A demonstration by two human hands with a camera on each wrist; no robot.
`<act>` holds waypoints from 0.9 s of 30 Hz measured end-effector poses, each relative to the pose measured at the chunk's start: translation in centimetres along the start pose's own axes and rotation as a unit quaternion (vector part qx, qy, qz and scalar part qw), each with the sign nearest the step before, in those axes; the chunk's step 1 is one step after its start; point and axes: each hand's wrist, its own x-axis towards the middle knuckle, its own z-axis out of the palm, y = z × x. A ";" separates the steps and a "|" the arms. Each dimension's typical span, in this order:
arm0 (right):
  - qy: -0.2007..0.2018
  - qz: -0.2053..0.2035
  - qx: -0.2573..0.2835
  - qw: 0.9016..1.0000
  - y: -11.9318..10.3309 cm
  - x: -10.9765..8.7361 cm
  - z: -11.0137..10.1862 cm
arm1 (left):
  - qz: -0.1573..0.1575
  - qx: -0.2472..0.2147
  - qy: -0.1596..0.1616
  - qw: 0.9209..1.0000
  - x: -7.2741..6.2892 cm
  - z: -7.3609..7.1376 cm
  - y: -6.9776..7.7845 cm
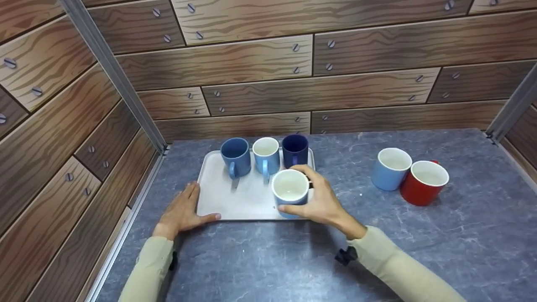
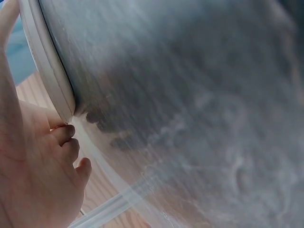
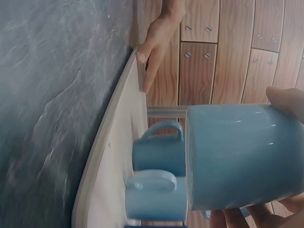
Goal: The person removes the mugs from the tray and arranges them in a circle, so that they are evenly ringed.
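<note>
My right hand (image 1: 321,201) grips a light blue mug (image 1: 289,188) with a white inside, thumb on the near side. The mug is upright over the front right part of a white tray (image 1: 239,205); in the right wrist view, a gap shows between mug base and tray. My left hand (image 1: 180,212) rests at the tray's front left corner, fingers along its left edge and thumb on the front rim. A medium blue mug (image 1: 237,157), a light blue mug with a white inside (image 1: 268,157) and a dark blue mug (image 1: 295,149) stand along the tray's back.
On the grey marbled table (image 1: 251,264), right of the tray, a light blue mug (image 1: 386,174) and a red mug (image 1: 419,191) stand side by side. Wood-patterned walls (image 1: 251,67) with metal corner posts enclose the back and sides.
</note>
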 end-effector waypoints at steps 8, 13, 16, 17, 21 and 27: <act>0.014 0.008 -0.002 1.000 0.0 -1.6 -3.3 | 0.002 0.000 0.007 1.000 0.0 0.0 0.0; 0.024 0.017 0.021 0.999 -0.2 -2.2 -5.2 | 0.002 0.001 0.009 1.000 0.0 0.0 0.0; 0.032 0.016 0.021 0.999 -0.2 -2.8 -6.3 | 0.001 -0.002 0.008 1.000 -0.1 0.0 0.0; 0.034 0.015 0.018 0.999 -0.2 -3.0 -6.6 | 0.001 -0.002 0.009 1.000 -0.1 0.0 0.0; 0.046 0.009 0.011 0.999 -0.1 -3.9 -7.9 | -0.002 -0.004 0.009 1.000 -0.1 0.0 0.0; 0.071 0.003 0.006 0.997 0.2 -5.1 -9.9 | 0.010 -0.008 0.021 1.000 -0.1 0.0 -0.1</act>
